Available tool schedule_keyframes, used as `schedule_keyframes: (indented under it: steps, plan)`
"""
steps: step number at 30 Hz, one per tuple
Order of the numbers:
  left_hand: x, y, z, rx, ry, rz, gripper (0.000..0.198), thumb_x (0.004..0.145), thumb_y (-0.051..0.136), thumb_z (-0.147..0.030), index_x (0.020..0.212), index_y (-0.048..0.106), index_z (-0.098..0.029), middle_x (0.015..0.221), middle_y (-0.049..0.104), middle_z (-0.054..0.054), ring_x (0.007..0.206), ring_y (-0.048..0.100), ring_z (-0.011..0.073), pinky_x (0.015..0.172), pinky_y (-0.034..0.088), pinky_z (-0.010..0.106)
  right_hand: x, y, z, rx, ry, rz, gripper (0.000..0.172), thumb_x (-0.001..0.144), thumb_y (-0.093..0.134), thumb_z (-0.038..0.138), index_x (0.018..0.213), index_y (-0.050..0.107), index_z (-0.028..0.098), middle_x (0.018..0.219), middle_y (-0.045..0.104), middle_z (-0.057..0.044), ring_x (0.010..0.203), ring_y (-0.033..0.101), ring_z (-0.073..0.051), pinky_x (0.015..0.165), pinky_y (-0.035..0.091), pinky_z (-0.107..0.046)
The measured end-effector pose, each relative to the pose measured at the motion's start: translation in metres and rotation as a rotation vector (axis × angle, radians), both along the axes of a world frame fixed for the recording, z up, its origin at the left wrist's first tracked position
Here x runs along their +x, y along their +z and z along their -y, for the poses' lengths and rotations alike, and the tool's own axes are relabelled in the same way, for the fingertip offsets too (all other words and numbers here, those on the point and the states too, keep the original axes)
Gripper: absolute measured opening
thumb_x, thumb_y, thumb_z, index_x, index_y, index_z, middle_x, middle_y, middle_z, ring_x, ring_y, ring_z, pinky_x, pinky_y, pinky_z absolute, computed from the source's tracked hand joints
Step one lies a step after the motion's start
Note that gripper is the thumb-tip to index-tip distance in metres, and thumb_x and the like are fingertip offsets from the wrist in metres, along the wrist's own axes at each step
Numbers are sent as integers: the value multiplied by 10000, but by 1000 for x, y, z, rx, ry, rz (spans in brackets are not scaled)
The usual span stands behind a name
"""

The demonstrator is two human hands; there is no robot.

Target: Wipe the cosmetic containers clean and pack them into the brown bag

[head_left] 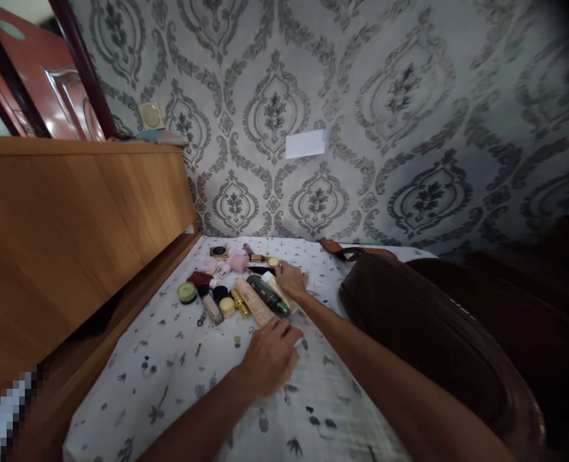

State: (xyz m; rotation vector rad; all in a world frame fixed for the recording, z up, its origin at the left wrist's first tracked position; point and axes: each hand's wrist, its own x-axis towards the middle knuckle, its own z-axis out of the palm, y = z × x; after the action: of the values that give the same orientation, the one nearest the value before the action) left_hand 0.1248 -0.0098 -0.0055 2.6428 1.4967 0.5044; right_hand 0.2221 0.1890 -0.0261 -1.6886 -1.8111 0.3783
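My left hand (272, 356) has its fingers curled down at the near end of a peach-pink tube (254, 301). What lies under those fingers is hidden. My right hand (291, 280) reaches over the right side of the cosmetics, its fingers partly apart beside a white-capped cream tube (274, 285) and a dark slim item (260, 270). Between the two tubes lies a dark green bottle (267, 295). Left of them are a gold tube (239, 303), a round yellow-lidded jar (227, 307), a clear bottle with a black cap (211, 307) and a green-lidded jar (186, 293).
Behind these lie a fluffy pink item (238, 262), a gold lipstick-like tube (258, 258) and a dark compact (219, 251). A brown leather bag (409, 321) fills the right side. A wooden cabinet (82, 224) borders the patterned white cloth (169, 385) on the left. The papered wall (274, 205) rises behind.
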Motion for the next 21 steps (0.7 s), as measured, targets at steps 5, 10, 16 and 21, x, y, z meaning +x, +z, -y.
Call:
schedule_keyframes:
  steps: [5,10,16,21]
  plan:
    - [0,4,1,-4,-2,-46,180,933,480,-168,1089,548,-226,1100,606,30,1071,557,215,766,488,320,-6,3,-3,41,184,10,257,968,532,287,1170,669,208,1245,675,-57,1173,593,-215,1043,399,-433]
    - [-1,4,0,1,-12,-52,173,931,479,-162,1076,549,-222,1083,607,31,1049,554,212,785,494,323,-7,-3,14,115,84,-34,354,944,425,183,1185,682,213,1239,689,-70,1203,568,-219,1067,350,-377]
    - [-2,3,-2,12,-3,-68,153,923,482,-167,1045,559,-216,1078,611,41,1037,560,213,772,504,318,1,-14,30,146,-87,-133,362,912,446,270,1130,675,94,1189,654,-227,1173,545,-341,1029,335,-518]
    - [-3,0,-4,16,-12,-22,170,918,483,-161,1052,570,-215,1069,614,51,1032,568,216,797,514,322,4,-8,35,195,104,-254,352,901,421,302,1110,665,158,1053,724,-96,989,634,-224,900,465,-335]
